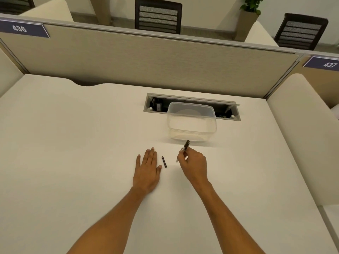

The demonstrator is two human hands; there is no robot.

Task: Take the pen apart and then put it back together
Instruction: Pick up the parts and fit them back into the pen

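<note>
Head view: cream desk (pixel 73 143) walled by a beige partition (pixel 146 57). Left hand (pixel 146 167) flat, released, palm down. Just at its 3 o'clock, loose black pen piece (pixel 164 162). Right hand (pixel 194 162) pinching pen (pixel 185 147), tip toward 12 o'clock, near clear container (pixel 191 123).

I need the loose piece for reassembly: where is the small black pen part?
In the head view the small black pen part lies on the desk, between the flat left hand and the right hand.

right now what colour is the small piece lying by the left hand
Black piece; head view.
</note>
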